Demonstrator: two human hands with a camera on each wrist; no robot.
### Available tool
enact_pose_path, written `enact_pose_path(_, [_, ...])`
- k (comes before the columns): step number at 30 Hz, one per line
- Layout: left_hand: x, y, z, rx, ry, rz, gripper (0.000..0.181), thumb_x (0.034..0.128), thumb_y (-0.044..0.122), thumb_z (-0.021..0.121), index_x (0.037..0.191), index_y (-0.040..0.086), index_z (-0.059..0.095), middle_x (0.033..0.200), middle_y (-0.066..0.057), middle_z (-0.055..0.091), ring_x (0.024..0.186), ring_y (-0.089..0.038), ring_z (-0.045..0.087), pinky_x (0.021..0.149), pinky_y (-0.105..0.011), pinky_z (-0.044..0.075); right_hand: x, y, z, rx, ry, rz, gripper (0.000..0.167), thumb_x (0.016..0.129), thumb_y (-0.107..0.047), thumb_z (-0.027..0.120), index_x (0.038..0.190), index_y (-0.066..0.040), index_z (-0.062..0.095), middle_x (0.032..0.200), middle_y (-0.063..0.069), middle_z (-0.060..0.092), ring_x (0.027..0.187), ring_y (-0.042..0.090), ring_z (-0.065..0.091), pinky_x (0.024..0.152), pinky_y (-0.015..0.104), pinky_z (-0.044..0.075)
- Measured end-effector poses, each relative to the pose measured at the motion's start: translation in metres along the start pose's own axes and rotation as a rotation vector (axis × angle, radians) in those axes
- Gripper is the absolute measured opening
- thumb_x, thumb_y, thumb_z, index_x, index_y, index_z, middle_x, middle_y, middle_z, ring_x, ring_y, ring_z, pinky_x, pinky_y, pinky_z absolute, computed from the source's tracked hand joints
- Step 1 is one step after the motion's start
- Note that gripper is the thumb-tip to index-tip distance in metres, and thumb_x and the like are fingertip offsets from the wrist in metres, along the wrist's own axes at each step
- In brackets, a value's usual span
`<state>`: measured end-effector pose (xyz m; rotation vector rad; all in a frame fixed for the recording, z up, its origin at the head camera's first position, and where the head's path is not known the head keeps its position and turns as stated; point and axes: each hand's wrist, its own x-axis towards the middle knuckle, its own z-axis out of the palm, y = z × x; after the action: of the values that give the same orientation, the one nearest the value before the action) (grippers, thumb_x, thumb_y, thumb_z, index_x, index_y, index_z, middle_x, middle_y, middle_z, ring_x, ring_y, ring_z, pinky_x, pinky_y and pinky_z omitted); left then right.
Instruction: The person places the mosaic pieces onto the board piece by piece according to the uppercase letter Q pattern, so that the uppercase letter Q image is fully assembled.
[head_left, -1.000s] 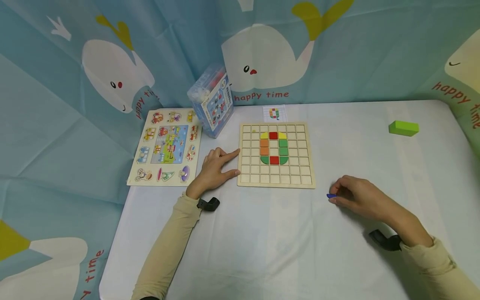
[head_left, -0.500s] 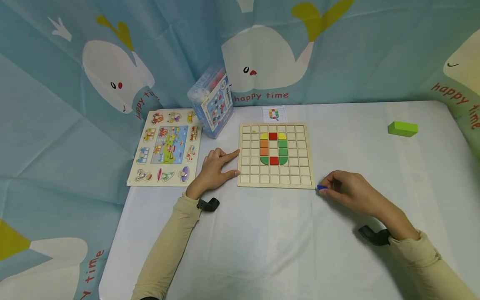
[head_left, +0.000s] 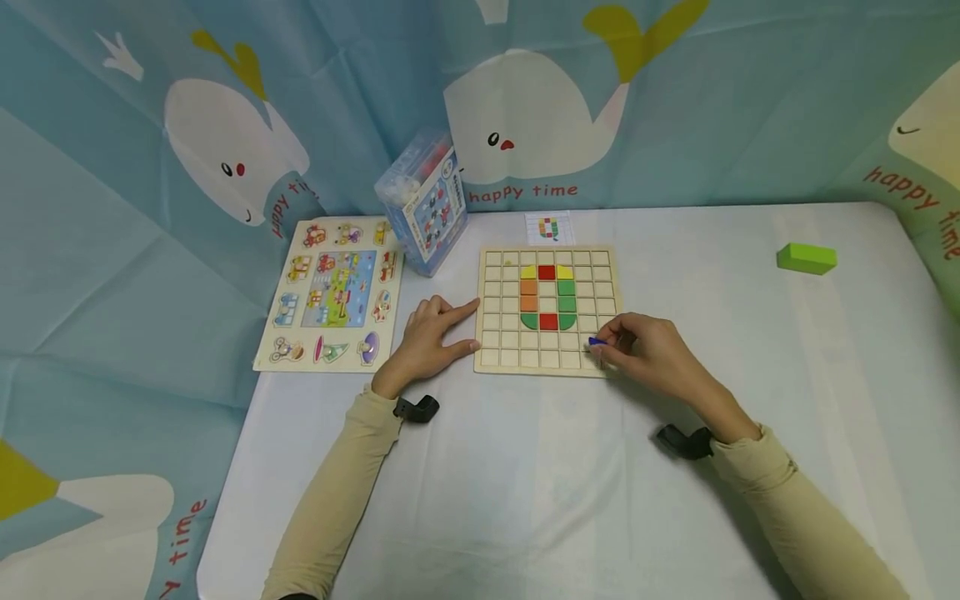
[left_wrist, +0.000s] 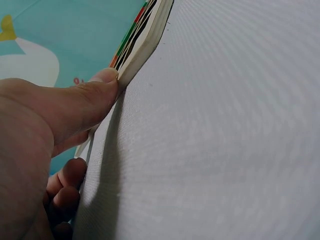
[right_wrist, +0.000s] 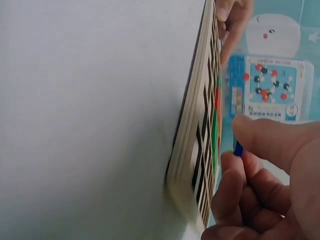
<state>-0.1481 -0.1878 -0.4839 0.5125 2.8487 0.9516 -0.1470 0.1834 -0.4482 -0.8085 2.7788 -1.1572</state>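
Note:
A wooden grid board (head_left: 510,358) lies on the table, with red, yellow, orange and green pieces (head_left: 548,322) set in a ring in its cells. My left hand (head_left: 424,340) touches the board's left edge with thumb and index finger; in the left wrist view the thumb (left_wrist: 85,102) meets the board's side. Over the lower right part of the board, my right hand (head_left: 648,354) pinches a small blue piece (head_left: 597,341) between thumb and fingers. The right wrist view shows this blue piece (right_wrist: 238,148) edge-on, its full shape hidden by the fingertips.
A printed card (head_left: 548,227) with a coloured ring pattern lies behind the board. To the left are a picture puzzle board (head_left: 339,287) and a clear plastic box (head_left: 429,204) standing upright. A green block (head_left: 807,257) sits at the far right. A curtain (head_left: 675,142) hangs behind the table.
My right hand has moved left and away from me, carrying the blue piece from the bare table to over the board. The left hand stays at the board's edge.

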Motion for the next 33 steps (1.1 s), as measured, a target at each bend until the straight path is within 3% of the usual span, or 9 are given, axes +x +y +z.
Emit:
enact_pose_path(7, [-0.003, 0.0, 0.001, -0.012, -0.001, -0.002, 0.07, 0.0978, 0.036, 0.078, 0.16, 0.019, 0.051, 0.105, -0.009, 0.047, 0.092, -0.023, 0.034, 0.085, -0.039, 0.025, 0.018, -0.007, 0.021, 0.016, -0.041, 0.058, 0.013, 0.091, -0.011, 0.084, 0.092, -0.006, 0.073, 0.082, 0.002, 0.068, 0.07, 0.014, 0.056, 0.064, 0.021, 0.045])
enact_pose_path(13, [-0.003, -0.001, 0.0, -0.011, 0.003, 0.002, 0.07, 0.0973, 0.035, 0.078, 0.159, 0.018, 0.051, 0.105, -0.009, 0.047, 0.092, -0.023, 0.034, 0.086, -0.039, 0.025, 0.025, -0.007, 0.03, -0.035, -0.047, 0.065, 0.013, 0.091, -0.014, 0.084, 0.093, -0.007, 0.074, 0.082, 0.001, 0.068, 0.071, 0.014, 0.057, 0.066, 0.025, 0.045])
enact_pose_path(27, [0.002, -0.003, 0.001, -0.011, 0.002, 0.0, 0.069, 0.0978, 0.035, 0.078, 0.16, 0.019, 0.051, 0.105, -0.009, 0.046, 0.093, -0.023, 0.034, 0.086, -0.039, 0.025, 0.026, -0.006, 0.024, -0.018, -0.075, 0.058, 0.016, 0.091, -0.018, 0.086, 0.094, -0.007, 0.074, 0.082, 0.002, 0.067, 0.072, 0.015, 0.058, 0.066, 0.024, 0.047])
enact_pose_path(30, [0.001, -0.002, 0.001, -0.004, -0.001, 0.001, 0.069, 0.0981, 0.036, 0.077, 0.16, 0.019, 0.051, 0.105, -0.009, 0.047, 0.093, -0.023, 0.035, 0.085, -0.039, 0.025, 0.023, -0.004, 0.02, -0.013, -0.049, 0.045, 0.014, 0.092, -0.015, 0.085, 0.096, -0.006, 0.075, 0.084, 0.003, 0.067, 0.074, 0.016, 0.058, 0.067, 0.024, 0.047])
enact_pose_path(33, [0.0, -0.002, 0.001, 0.0, -0.001, 0.002, 0.069, 0.0983, 0.035, 0.077, 0.16, 0.019, 0.051, 0.106, -0.009, 0.046, 0.093, -0.023, 0.035, 0.086, -0.039, 0.025, 0.02, 0.001, 0.011, -0.053, 0.016, 0.011, 0.016, 0.092, -0.013, 0.083, 0.102, -0.001, 0.076, 0.091, 0.009, 0.07, 0.08, 0.022, 0.062, 0.072, 0.033, 0.051])
